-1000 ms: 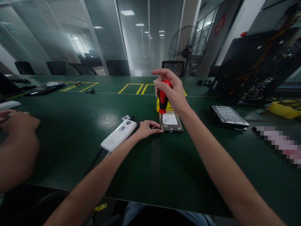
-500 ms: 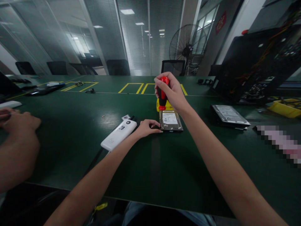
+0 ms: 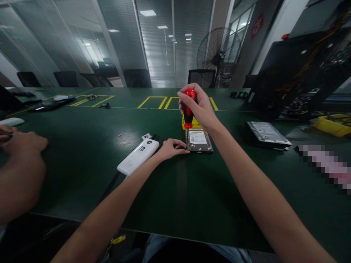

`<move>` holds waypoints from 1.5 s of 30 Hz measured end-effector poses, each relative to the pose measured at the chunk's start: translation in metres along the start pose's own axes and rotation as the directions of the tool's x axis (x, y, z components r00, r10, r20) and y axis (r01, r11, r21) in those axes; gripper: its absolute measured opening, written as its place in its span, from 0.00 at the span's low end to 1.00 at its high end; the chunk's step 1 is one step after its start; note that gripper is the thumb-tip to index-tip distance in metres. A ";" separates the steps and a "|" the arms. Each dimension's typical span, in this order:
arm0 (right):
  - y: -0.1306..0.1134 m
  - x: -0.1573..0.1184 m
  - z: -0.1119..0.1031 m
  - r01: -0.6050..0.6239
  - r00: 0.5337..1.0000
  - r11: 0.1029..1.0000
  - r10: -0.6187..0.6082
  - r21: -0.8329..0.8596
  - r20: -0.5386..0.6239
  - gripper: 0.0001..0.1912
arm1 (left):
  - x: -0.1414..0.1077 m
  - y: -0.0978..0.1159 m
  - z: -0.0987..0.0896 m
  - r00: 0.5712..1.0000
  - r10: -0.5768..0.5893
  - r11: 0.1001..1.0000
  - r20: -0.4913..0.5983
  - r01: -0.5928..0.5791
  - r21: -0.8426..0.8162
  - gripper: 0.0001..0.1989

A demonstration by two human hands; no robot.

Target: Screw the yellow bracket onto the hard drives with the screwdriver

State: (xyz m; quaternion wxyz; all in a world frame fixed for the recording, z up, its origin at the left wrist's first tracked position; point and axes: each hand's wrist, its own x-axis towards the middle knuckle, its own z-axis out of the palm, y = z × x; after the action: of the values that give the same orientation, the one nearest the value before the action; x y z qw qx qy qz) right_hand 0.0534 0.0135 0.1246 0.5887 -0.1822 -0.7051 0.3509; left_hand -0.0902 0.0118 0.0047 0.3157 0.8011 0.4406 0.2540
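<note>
Gripping a red-and-black screwdriver (image 3: 188,114), the right hand (image 3: 201,106) holds it nearly upright above a green table (image 3: 153,193). Its thin shaft runs down to the near left corner of a hard drive (image 3: 197,138), which lies flat, label up, near the middle of the scene. The change over the last second is small: the forefinger, which stuck out past the top of the handle, has curled in, and the fingers now wrap the handle more closely. To my eye, that gives a more settled hold on the tool, while the shaft remains at the same corner. The drive has scarcely shifted.

The left hand (image 3: 170,149) rests low at that corner, thumb and fingers narrowly spaced beside the foot of the shaft. From where I stand, I cannot tell whether they pinch the shaft, the drive's edge or something tiny.

Just beyond the drive, on its far side, sits a yellow object (image 3: 184,123), partly hidden. Left of the drive lies a white device (image 3: 137,157) marked with a handwritten number. To the right are more drives, stacked (image 3: 265,133), and farther right a yellow tray (image 3: 333,125) with dark items in it. At the far left, another person's hand (image 3: 26,144) shows over the table.
</note>
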 end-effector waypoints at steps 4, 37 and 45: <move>-0.003 -0.001 0.001 -0.009 1.000 1.000 0.010 -0.029 0.026 0.10 | 0.000 0.001 -0.001 1.000 0.006 1.000 0.004 -0.006 -0.005 0.16; -0.006 -0.003 0.003 0.012 0.997 0.998 -0.007 -0.059 0.074 0.10 | 0.000 -0.002 -0.001 0.999 0.031 0.999 0.028 -0.030 -0.038 0.17; -0.005 -0.003 0.002 0.012 0.997 0.998 -0.007 -0.059 0.075 0.10 | 0.000 -0.003 0.000 0.999 0.043 0.998 0.021 -0.042 -0.039 0.17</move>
State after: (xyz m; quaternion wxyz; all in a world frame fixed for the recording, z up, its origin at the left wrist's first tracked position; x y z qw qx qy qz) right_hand 0.0529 0.0078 0.1260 0.5579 -0.1829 -0.7376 0.3336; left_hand -0.0919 0.0135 0.0026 0.3304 0.8067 0.4151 0.2603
